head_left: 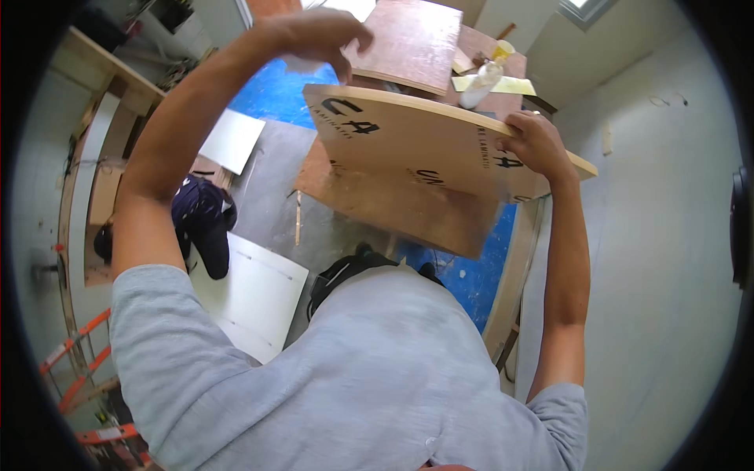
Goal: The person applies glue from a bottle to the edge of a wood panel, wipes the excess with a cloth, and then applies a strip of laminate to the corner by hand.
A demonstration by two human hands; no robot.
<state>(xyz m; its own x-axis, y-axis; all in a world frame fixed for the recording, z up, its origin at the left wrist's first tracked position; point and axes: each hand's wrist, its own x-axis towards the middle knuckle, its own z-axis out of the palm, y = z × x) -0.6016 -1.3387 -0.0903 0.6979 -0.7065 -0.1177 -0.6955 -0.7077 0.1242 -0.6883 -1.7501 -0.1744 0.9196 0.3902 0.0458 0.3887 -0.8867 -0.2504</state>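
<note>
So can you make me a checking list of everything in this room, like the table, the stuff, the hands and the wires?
Surface: brown worktable, mostly covered.
Job's things: large tan laminate sheet with black print, tilted, over another brown board.
Clutter: white squeeze bottle, yellow cup, reddish plywood panel.
Grippers: left hand raised above the sheet's far corner; right hand grips its right edge.
Cables: nothing seen.
Surroundings: blue floor cover, white panels, orange ladder, a crouching person.

Tan laminate sheet with black lettering; tilted, curved, raised above a plywood-topped table.
</note>
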